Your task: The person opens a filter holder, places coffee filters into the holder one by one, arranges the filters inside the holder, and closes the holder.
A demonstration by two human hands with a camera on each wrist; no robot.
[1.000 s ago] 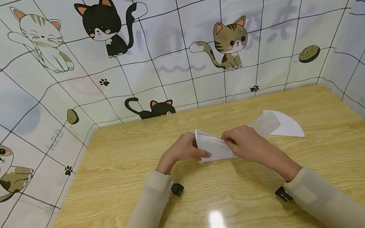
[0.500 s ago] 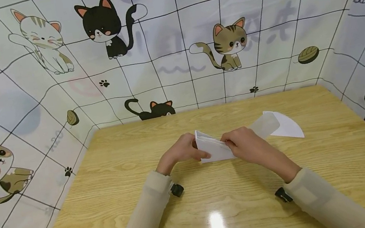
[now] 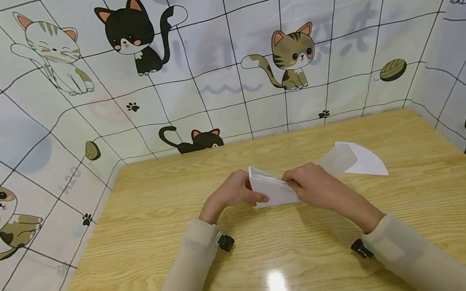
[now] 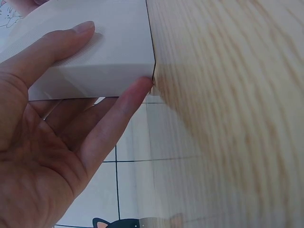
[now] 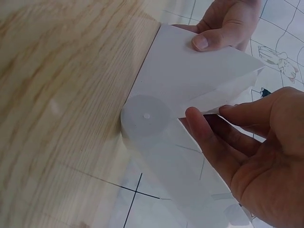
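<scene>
In the head view, the white box [image 3: 274, 192] is near the middle of the desk [image 3: 175, 185], its lower edge on or close to the wood; exactly which is hard to tell. It narrows to the right, and a slit-like opening runs along its top. The left hand [image 3: 234, 189] holds it at the nine o'clock end: the thumb lies on the broad face and fingers go behind and under the edge. That grip is closed around the box. The right hand [image 3: 314, 184] is at three o'clock, its grip pinching a thin flap [image 5: 223, 92] of the box between thumb and fingers.

Just beyond the right hand, between two and three o'clock, a see-through strip [image 3: 338, 160] overlaps a white fan-shaped sheet [image 3: 369, 163]. In the right wrist view, a pale disc [image 5: 147, 126] with a small dot sits against the box at seven o'clock; whether it touches is unclear. At twelve o'clock, past the desk, hangs a wall covering [image 3: 223, 86] printed with cats.
</scene>
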